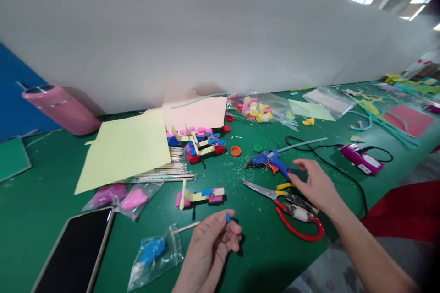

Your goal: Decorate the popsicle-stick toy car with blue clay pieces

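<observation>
My left hand (pixel 215 242), at the bottom middle, is closed with a small blue piece of clay (pixel 228 218) pinched at the fingertips. A thin pale stick (pixel 185 227) shows beside that hand; whether it is held is hidden. At the right, my right hand (pixel 316 187) has thumb and fingers apart around the handle end of a blue hot glue gun (pixel 271 160) lying on the table. Red-handled scissors (pixel 299 224) lie just below this hand. Ahead of my left hand stands a small stick-and-clay model (pixel 201 195) with pink blocks and a blue piece on top.
More such models (pixel 205 144) stand behind, near bundled sticks (pixel 172 165) and yellow paper (pixel 127 151). A phone (pixel 74 249) and a bag of blue clay (pixel 154 252) lie front left. A bag of bottle caps (pixel 256 109), a purple power strip (pixel 360 159) and a pink tumbler (pixel 62 107) are around.
</observation>
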`<state>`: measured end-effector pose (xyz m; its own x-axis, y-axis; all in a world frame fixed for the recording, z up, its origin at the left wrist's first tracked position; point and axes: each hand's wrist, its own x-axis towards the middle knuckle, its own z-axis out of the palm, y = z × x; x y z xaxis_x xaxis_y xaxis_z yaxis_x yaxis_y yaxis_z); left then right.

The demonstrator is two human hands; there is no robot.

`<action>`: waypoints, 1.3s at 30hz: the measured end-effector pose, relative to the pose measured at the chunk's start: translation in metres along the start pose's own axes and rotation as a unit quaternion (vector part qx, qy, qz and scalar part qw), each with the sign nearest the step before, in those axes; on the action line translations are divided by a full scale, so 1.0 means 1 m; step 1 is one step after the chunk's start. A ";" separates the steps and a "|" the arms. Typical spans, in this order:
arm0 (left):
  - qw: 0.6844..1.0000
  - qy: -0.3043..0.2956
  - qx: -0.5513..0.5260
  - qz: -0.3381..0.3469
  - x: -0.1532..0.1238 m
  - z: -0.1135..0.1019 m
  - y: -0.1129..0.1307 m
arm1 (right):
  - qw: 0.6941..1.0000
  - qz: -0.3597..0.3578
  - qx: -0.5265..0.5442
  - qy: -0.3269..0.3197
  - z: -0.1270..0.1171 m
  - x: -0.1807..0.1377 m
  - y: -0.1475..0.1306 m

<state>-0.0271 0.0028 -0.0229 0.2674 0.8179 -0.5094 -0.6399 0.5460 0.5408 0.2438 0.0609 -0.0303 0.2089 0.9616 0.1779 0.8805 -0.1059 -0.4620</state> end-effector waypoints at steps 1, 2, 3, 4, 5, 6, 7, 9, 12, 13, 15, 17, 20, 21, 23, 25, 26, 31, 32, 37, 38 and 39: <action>1.000 0.000 0.002 0.009 0.000 0.000 0.000 | 1.000 0.003 0.000 -0.019 0.002 0.003 0.002; 1.000 0.001 0.003 0.016 0.000 0.000 0.001 | 0.999 0.003 0.002 -0.041 0.004 0.006 0.003; 1.000 0.002 0.003 0.020 0.000 0.000 0.001 | 0.998 0.002 0.004 -0.063 0.006 0.008 0.004; 1.000 0.004 0.002 0.022 -0.001 0.001 0.002 | 0.997 0.001 0.006 -0.083 0.007 0.011 0.003; 1.000 0.005 0.000 0.023 -0.001 0.001 0.003 | 0.995 0.001 0.007 -0.101 0.009 0.013 0.002; 1.000 0.007 -0.002 0.023 -0.001 0.002 0.003 | 0.993 0.003 0.006 -0.115 0.009 0.016 0.001; 1.000 0.011 -0.003 0.023 -0.001 0.002 0.004 | 0.992 0.004 0.005 -0.127 0.009 0.018 0.000; 1.000 0.019 -0.005 0.023 -0.001 0.002 0.003 | 0.989 0.005 0.009 -0.145 0.008 0.024 -0.001; 1.000 0.021 -0.004 0.016 0.000 0.000 0.003 | 0.984 -0.001 0.042 -0.175 0.001 0.028 -0.003; 1.000 0.018 -0.003 0.013 0.001 -0.001 0.002 | 0.981 -0.003 0.058 -0.186 -0.002 0.028 -0.005; 1.000 0.012 0.000 0.008 0.003 -0.003 0.001 | 0.974 -0.008 0.093 -0.205 -0.009 0.026 -0.008; 1.000 0.005 0.001 0.004 0.004 -0.004 0.000 | 0.964 -0.008 0.144 -0.222 -0.018 0.021 -0.013; 1.000 -0.003 0.000 0.004 0.004 -0.005 -0.002 | 0.919 0.010 0.298 -0.257 -0.029 0.012 -0.021; 1.000 -0.004 0.000 0.007 0.004 -0.005 -0.003 | 0.901 0.019 0.341 -0.268 -0.031 0.009 -0.024; 1.000 0.000 0.002 0.013 0.004 -0.004 -0.004 | 0.883 0.042 0.376 -0.277 -0.034 0.005 -0.031; 1.000 0.006 0.009 0.016 0.003 -0.003 -0.004 | 0.885 0.055 0.368 -0.278 -0.033 0.002 -0.038; 1.000 0.006 0.013 0.016 0.003 -0.003 -0.004 | 0.884 0.056 0.369 -0.282 -0.032 0.000 -0.042; 0.999 -0.002 0.028 0.016 0.003 -0.003 -0.004 | 0.858 0.061 0.398 -0.319 -0.027 -0.012 -0.059; 0.999 -0.003 0.030 0.014 0.003 -0.003 -0.004 | 0.861 0.059 0.392 -0.319 -0.026 -0.014 -0.061; 0.999 -0.006 0.033 0.008 0.003 -0.003 -0.003 | 0.899 0.038 0.310 -0.308 -0.025 -0.022 -0.064; 0.999 -0.004 0.033 0.005 0.003 -0.003 -0.003 | 0.903 0.030 0.290 -0.315 -0.025 -0.023 -0.064; 0.999 -0.003 0.033 0.003 0.003 -0.004 -0.003 | 0.907 0.018 0.269 -0.322 -0.025 -0.024 -0.064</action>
<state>-0.0272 0.0030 -0.0281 0.2682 0.8225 -0.5016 -0.5930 0.5513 0.5869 0.1934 0.0380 0.0167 -0.2109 0.9267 -0.3110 0.5060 -0.1687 -0.8458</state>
